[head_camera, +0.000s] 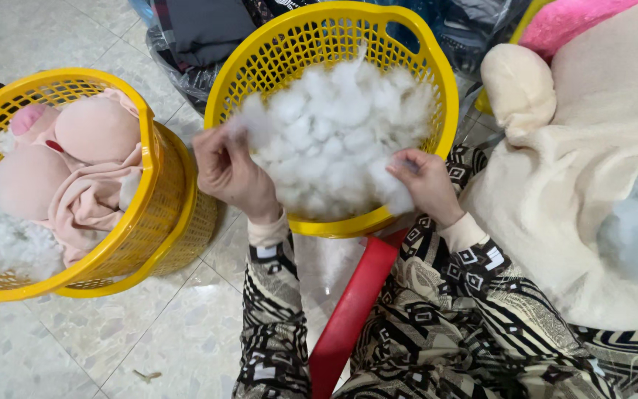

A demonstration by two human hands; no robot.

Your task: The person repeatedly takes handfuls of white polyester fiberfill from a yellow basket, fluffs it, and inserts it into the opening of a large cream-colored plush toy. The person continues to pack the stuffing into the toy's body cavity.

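Hands' fingertips [406,165] buried in stuffing [334,133]

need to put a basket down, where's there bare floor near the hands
Bare tiled floor lies below the left basket, beside the patterned sleeve. Crowded: both hands work the white stuffing in the middle basket; cream plush fills the right.

Fluffy white stuffing [334,137] lies heaped in a tilted round yellow mesh basket [415,52].
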